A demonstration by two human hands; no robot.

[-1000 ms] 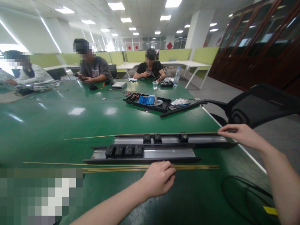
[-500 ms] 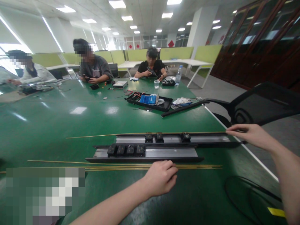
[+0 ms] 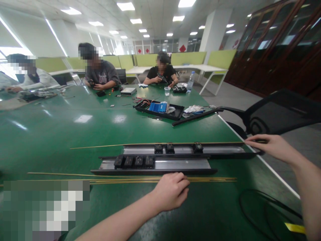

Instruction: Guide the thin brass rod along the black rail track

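My right hand (image 3: pixel 263 142) pinches the right end of a long thin brass rod (image 3: pixel 100 146), which lies along the back edge of the far metal rail (image 3: pixel 220 150). Three black blocks (image 3: pixel 170 148) sit in that rail. Nearer to me, a shorter rail (image 3: pixel 183 164) holds several black blocks (image 3: pixel 128 162) at its left part. My left hand (image 3: pixel 173 190) rests with curled fingers at a bundle of brass rods (image 3: pixel 215 179) in front of the shorter rail; whether it grips any of them is hidden.
Beyond the rails are a black tray (image 3: pixel 175 113) with a blue pack, gloves (image 3: pixel 194 110) and a black strip (image 3: pixel 193 118). Black cable (image 3: pixel 250 214) lies at front right. A mesh chair (image 3: pixel 283 110) stands right. Three people sit across the green table (image 3: pixel 62 130).
My right hand and the rod's end in it sit slightly further right. The rest of the view has barely shifted, and my left hand stays at the bundle.
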